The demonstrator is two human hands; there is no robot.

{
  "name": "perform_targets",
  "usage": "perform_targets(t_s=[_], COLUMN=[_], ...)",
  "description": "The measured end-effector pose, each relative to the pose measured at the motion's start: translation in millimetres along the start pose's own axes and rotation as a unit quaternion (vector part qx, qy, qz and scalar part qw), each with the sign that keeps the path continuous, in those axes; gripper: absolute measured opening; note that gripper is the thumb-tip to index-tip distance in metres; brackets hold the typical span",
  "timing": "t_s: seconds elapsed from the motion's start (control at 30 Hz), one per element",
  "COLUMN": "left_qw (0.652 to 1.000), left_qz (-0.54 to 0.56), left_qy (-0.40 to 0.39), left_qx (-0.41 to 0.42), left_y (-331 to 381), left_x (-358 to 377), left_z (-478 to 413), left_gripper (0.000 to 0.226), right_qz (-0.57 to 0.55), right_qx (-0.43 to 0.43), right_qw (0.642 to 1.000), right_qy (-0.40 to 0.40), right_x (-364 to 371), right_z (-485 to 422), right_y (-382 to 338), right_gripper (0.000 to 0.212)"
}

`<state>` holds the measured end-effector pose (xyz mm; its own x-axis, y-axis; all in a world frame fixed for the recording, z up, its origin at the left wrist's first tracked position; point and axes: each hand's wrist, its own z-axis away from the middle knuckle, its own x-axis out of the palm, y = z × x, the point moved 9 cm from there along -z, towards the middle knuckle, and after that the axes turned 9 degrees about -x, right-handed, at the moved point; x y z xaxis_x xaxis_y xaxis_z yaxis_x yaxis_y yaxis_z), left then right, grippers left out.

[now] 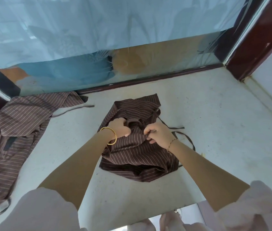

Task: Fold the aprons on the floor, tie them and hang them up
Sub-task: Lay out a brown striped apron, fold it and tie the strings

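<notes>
Both hands [120, 127] [157, 134] grip apron [132, 155] beneath them

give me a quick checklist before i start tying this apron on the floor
1. Both hands on the cloth: ok, left hand and right hand grip the centre apron.
2. Apron folded flat: not ok, it lies bunched and creased.
3. Tie straps free: ok, one strap trails loose at the right.
4. Second apron clear of the work: ok, it lies apart at the left.
5. Hanging spot: cannot tell, none in view.
</notes>
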<state>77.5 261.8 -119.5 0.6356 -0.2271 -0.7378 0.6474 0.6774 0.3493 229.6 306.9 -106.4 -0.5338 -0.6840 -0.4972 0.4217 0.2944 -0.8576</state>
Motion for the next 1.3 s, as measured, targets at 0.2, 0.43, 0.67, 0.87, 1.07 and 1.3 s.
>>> perform_targets(t_s=[0.2, 0.43, 0.67, 0.87, 1.07, 1.3], left_qw=[0.997, 0.974, 0.957, 0.935, 0.971, 0.969], left_qz=[0.035, 0.193, 0.287, 0.353, 0.226, -0.058], left_qy=[0.062, 0.105, 0.010, -0.018, -0.069, -0.234], left_qx=[0.010, -0.060, -0.047, -0.025, 0.025, -0.058], left_y=[-2, -32, -35, -15, 22, 34], left_x=[-8, -35, -10, 7, 70, 238], left_z=[-4, 1, 29, 75, 143, 216], left_gripper=[0.028, 0.040, 0.063, 0.058, 0.031, 0.032], right_qz=[0.069, -0.049, -0.151, -0.176, -0.021, 0.304], right_qx=[0.002, 0.102, 0.188, 0.228, 0.146, 0.124], right_qw=[0.996, 0.983, 0.966, 0.954, 0.986, 0.917], right_qy=[0.060, 0.144, 0.093, -0.078, -0.072, -0.226], right_x=[-29, -50, -38, -14, -38, -49], right_z=[5, 14, 26, 72, 125, 245], right_y=[9, 28, 31, 33, 50, 94], right_gripper=[0.026, 0.026, 0.019, 0.037, 0.048, 0.055])
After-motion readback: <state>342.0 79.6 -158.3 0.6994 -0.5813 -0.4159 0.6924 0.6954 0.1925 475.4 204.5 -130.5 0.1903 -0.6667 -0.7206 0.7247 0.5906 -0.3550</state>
